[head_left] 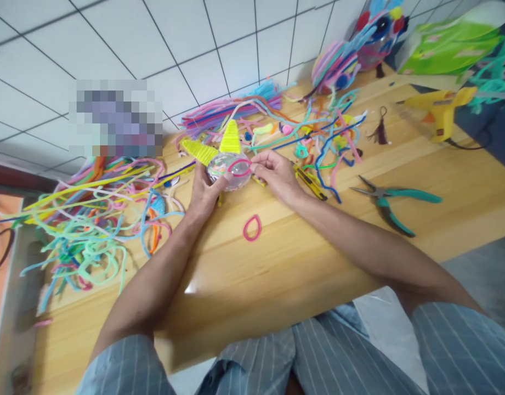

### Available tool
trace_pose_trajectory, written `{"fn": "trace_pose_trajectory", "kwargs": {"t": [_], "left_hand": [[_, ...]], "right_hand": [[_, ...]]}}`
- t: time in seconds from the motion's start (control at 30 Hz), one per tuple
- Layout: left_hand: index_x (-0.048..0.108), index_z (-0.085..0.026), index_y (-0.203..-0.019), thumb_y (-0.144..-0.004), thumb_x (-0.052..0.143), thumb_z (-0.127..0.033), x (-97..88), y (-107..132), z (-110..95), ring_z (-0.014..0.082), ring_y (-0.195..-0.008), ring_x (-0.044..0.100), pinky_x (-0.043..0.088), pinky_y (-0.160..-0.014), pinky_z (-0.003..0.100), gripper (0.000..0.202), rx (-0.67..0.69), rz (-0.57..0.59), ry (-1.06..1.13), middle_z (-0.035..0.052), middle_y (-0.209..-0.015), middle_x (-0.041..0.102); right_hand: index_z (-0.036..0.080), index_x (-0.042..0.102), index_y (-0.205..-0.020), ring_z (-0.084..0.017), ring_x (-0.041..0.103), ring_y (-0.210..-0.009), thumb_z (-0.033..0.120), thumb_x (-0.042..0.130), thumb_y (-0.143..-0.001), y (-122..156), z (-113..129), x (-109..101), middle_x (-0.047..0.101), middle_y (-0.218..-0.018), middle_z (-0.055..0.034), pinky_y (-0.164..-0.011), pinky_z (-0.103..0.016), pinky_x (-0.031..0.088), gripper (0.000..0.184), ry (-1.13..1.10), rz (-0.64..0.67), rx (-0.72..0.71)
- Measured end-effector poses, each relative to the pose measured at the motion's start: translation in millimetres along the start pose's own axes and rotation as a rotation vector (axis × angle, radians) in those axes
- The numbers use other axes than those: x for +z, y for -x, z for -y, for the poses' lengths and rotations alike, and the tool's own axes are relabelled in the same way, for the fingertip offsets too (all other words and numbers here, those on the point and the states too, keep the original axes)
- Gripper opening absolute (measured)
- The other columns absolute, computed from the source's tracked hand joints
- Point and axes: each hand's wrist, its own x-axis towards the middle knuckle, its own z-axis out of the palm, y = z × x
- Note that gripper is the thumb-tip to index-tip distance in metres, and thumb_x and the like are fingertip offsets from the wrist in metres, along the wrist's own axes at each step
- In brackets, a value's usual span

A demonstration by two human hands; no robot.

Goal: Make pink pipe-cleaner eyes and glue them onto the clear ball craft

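**A:** Since the clear ball point(227, 167) is round and would likely roll, is that why the left hand point(205, 192) wraps it from the near side?

**B:** I think so. The fingers curl closed around its lower left, with the thumb laid across the front, so the ball sits steady at the middle of the table point(318, 258), towards its far edge. I cannot tell whether its underside touches the wood.

**A:** And the two yellow fuzzy pieces point(230, 137)?

**B:** They stand up from the top of the ball, pointing away from the person. The face turned towards the camera is left bare for the other hand.

**A:** What is the right hand point(277, 174) doing?

**B:** It comes in from the right with a narrow pinch. Thumb and forefinger are closed on the end of a pink loop point(240, 166) that lies against the ball's front.

**A:** What about the things nearby?

**B:** A second pink loop point(251, 227) lies just in front of the hands. A yellow knife point(310, 182) sits beside the right wrist, with pliers point(390, 200) further right. The glue gun point(441, 112) stands well apart, and a heap of fuzzy wires point(96, 219) spreads out to the left, all within reach.
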Motion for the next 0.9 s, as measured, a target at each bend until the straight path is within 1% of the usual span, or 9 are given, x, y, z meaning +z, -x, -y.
{"fn": "trace_pose_trajectory", "kwargs": {"t": [0.13, 0.27, 0.4, 0.5, 0.63, 0.77, 0.9], "left_hand": [[0.061, -0.032, -0.154, -0.087, 0.082, -0.083, -1.1, -0.1, 1.6, 0.0344, -0.148, 0.065, 0.052, -0.126, 0.049, 0.087, 0.051, -0.027, 0.043, 0.0111, -0.145, 0.072], [0.061, -0.033, -0.154, -0.089, 0.082, -0.08, 0.5, -0.3, -0.2, 0.0344, -0.144, 0.068, 0.053, -0.125, 0.05, 0.083, 0.024, -0.03, 0.025, 0.0105, -0.141, 0.075], [0.06, -0.031, -0.157, -0.089, 0.079, -0.083, 0.1, 0.8, 1.1, 0.0344, -0.143, 0.069, 0.054, -0.125, 0.05, 0.087, 0.024, -0.056, 0.003, 0.0111, -0.141, 0.076], [0.056, -0.035, -0.162, -0.092, 0.074, -0.085, -2.1, 2.2, 2.9, 0.0321, -0.143, 0.069, 0.055, -0.124, 0.049, 0.088, 0.03, -0.06, -0.045, 0.0093, -0.138, 0.077], [0.054, -0.038, -0.164, -0.091, 0.076, -0.084, -2.9, 2.8, 0.5, 0.0301, -0.139, 0.071, 0.058, -0.121, 0.048, 0.089, 0.024, -0.053, -0.06, 0.008, -0.134, 0.078], [0.057, -0.037, -0.16, -0.09, 0.078, -0.082, -0.8, 1.9, -3.6, 0.0308, -0.138, 0.072, 0.057, -0.122, 0.05, 0.085, 0.027, -0.031, 0.02, 0.0077, -0.128, 0.08], [0.06, -0.037, -0.157, -0.081, 0.09, -0.074, -1.0, 1.7, -2.0, 0.033, -0.141, 0.071, 0.054, -0.126, 0.053, 0.09, 0.001, -0.055, 0.163, 0.0063, -0.129, 0.081]], "right_hand": [[0.023, 0.07, -0.093, -0.011, 0.061, -0.066, 0.039, 0.087, -0.088, -1.6, -0.6, 0.8, 0.067, -0.072, 0.006, -0.066, -0.024, 0.051, 0.024, 0.017, 0.021, -0.03], [0.022, 0.073, -0.093, -0.012, 0.063, -0.068, 0.033, 0.085, -0.088, -0.6, 0.4, 1.5, 0.07, -0.074, 0.0049, -0.069, -0.026, 0.053, 0.017, 0.037, 0.012, -0.029], [0.022, 0.077, -0.093, -0.013, 0.064, -0.071, 0.03, 0.081, -0.088, 1.5, 0.7, 2.0, 0.075, -0.079, 0.003, -0.069, -0.026, 0.052, 0.01, 0.037, -0.011, -0.036], [0.022, 0.08, -0.094, -0.013, 0.065, -0.072, 0.029, 0.081, -0.088, 4.7, 1.9, 1.5, 0.077, -0.081, 0.0025, -0.07, -0.026, 0.052, 0.009, 0.048, -0.023, -0.04], [0.022, 0.08, -0.095, -0.013, 0.068, -0.075, 0.027, 0.081, -0.088, 8.7, 3.4, 0.5, 0.08, -0.084, 0.0016, -0.074, -0.027, 0.054, 0.009, 0.035, -0.021, -0.019], [0.022, 0.078, -0.094, -0.013, 0.069, -0.075, 0.029, 0.081, -0.085, 10.0, 2.9, 0.5, 0.079, -0.082, 0.0021, -0.074, -0.027, 0.055, 0.012, 0.03, -0.022, -0.033], [0.021, 0.078, -0.09, -0.014, 0.069, -0.077, 0.033, 0.079, -0.084, 11.2, 1.9, 2.0, 0.08, -0.083, 0.0017, -0.076, -0.028, 0.055, 0.013, 0.044, 0.002, -0.053]]}}
